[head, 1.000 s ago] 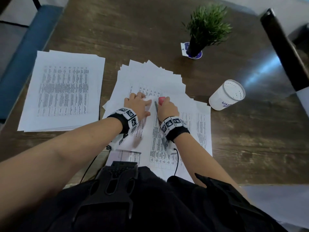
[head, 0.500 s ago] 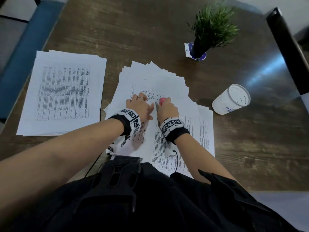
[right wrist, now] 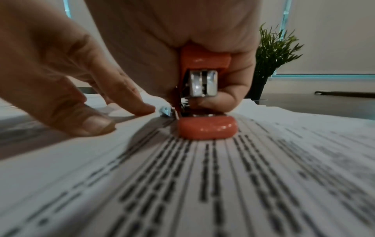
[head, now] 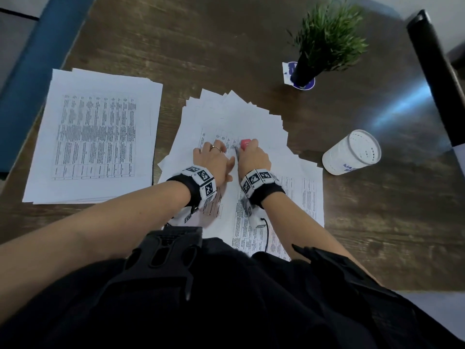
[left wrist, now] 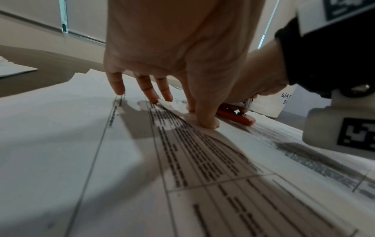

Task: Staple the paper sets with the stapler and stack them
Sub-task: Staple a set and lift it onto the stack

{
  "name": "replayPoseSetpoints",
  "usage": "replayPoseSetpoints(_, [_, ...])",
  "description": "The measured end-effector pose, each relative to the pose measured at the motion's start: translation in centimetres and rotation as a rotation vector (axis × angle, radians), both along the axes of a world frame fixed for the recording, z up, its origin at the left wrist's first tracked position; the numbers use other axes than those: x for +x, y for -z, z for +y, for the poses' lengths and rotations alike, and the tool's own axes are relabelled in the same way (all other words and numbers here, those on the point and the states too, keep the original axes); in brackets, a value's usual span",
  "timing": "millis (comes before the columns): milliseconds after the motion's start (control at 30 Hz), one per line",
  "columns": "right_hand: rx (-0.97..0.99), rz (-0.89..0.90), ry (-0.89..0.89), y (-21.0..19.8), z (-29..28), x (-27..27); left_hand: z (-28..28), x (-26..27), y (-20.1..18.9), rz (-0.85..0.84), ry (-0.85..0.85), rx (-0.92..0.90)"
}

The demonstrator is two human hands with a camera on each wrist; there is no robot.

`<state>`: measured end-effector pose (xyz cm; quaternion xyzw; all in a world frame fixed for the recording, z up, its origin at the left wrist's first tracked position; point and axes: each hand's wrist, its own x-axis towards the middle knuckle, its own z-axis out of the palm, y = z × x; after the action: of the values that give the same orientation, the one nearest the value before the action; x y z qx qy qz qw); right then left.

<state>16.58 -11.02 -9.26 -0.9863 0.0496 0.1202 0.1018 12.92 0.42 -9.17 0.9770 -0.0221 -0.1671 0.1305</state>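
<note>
A fanned pile of printed paper sheets (head: 234,117) lies in the middle of the wooden table. My right hand (head: 253,157) grips a small red stapler (head: 245,143) whose base (right wrist: 207,128) sits on the top sheet (right wrist: 202,184). The stapler's red base (left wrist: 235,117) also shows past my left thumb. My left hand (head: 214,157) lies just left of it, with straight fingers (left wrist: 146,86) and thumb pressing the top sheet (left wrist: 142,160) flat. A neat stack of printed paper sets (head: 98,137) lies on the left of the table.
A white cylindrical container (head: 352,152) lies on its side to the right of the papers. A small potted green plant (head: 327,39) stands at the back right on a blue-and-white coaster. A dark chair back (head: 432,71) is at the far right, a blue bench (head: 32,71) at the left edge.
Both hands keep their places on the fanned pile; the stapler stays in the right hand. Only the head view has shifted slightly.
</note>
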Motion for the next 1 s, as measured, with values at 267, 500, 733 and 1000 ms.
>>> replayPoseSetpoints(267, [0.036, 0.017, -0.023, -0.4, -0.5, 0.1, 0.4, -0.3, -0.2, -0.008, 0.019, -0.04])
replayPoseSetpoints(500, [0.001, 0.058, -0.025, -0.5, -2.9, -2.4, 0.6, -0.3, -0.1, 0.007, 0.029, -0.067])
replayPoseSetpoints(733, [-0.299, 0.04, -0.13, -2.0, -4.7, -2.1, 0.9, -0.2, 0.1, -0.023, -0.102, -0.25])
replayPoseSetpoints(1000, [-0.07, -0.119, -0.448, -1.5, -0.9, -0.1, 1.3, 0.7, -0.9, 0.022, -0.4, -0.453])
